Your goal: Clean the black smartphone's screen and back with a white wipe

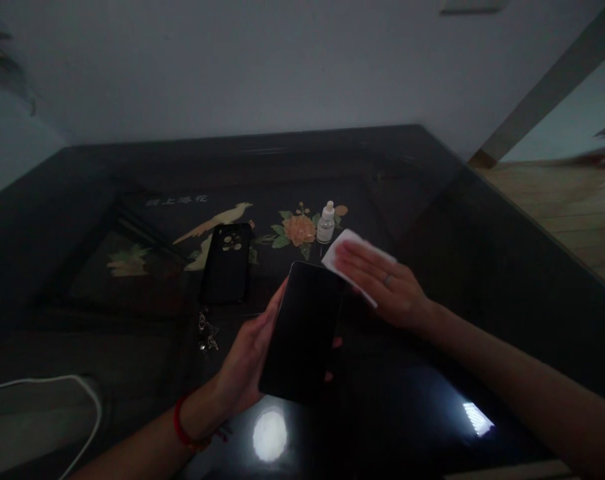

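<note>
A black smartphone (pixel 302 333) rests tilted in my left hand (pixel 245 363), whose fingers wrap behind it and show at its right edge. The dark screen faces up toward me. My right hand (pixel 382 283) holds a white wipe (pixel 350 247) under its fingers, at the top right corner of the phone. Whether the wipe touches the phone I cannot tell. Just beyond the wipe stands a small clear dropper bottle (pixel 326 225) with a white top. Left of the phone lies a black phone case (pixel 227 263) with camera cutouts, a star-shaped metal charm (pixel 208 333) at its lower end.
Everything lies on a glossy dark table (pixel 152 360) printed with flowers and a bird. A white cable (pixel 82 383) curves across its front left. The wall (pixel 242 73) stands behind the table, and wooden flooring (pixel 557 200) shows at the right.
</note>
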`<control>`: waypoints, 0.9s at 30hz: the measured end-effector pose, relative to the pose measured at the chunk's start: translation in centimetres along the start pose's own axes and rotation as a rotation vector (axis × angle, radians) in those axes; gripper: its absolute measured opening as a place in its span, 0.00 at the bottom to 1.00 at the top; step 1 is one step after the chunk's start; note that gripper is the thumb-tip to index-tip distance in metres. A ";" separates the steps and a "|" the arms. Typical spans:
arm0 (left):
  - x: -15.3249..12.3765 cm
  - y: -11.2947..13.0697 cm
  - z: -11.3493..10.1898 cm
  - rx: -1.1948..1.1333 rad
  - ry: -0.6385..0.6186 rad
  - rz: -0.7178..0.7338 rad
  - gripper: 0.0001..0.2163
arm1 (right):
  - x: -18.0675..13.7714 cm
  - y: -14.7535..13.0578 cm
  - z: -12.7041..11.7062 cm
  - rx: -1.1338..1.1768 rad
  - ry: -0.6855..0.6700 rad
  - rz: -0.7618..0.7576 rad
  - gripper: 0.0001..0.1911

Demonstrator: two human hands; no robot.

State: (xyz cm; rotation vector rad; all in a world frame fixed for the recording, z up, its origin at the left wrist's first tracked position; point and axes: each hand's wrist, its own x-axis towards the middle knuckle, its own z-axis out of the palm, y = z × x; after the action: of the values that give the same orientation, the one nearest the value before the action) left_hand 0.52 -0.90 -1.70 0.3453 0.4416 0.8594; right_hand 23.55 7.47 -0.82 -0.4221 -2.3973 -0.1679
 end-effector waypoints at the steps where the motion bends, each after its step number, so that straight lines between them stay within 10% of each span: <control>1: 0.0 0.0 0.0 0.012 -0.009 -0.008 0.25 | 0.1 0.3 -0.2 -0.016 0.041 0.057 0.20; 6: -0.1 0.1 0.0 -0.042 -0.026 0.024 0.24 | 0.2 0.5 -0.1 0.104 -0.062 -0.214 0.19; 11: 0.0 0.1 0.1 0.038 -0.014 -0.012 0.26 | 0.4 0.6 0.0 0.010 0.094 0.117 0.21; 15: 0.1 -0.3 0.1 0.012 0.012 0.008 0.24 | 1.1 -0.4 -0.1 0.090 -0.072 -0.200 0.18; 20: 0.1 -0.6 0.2 0.085 -0.021 -0.034 0.27 | 1.9 -0.8 0.1 -0.048 0.018 0.031 0.19; 27: 0.1 -1.0 0.3 0.048 -0.014 -0.067 0.30 | 2.8 -2.0 -0.1 -0.073 -0.053 -0.085 0.18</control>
State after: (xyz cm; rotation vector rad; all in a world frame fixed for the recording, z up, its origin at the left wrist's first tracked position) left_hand 1.35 -1.43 -1.92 0.3783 0.4586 0.7819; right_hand 20.94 6.30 1.05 -0.3628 -2.4681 -0.2865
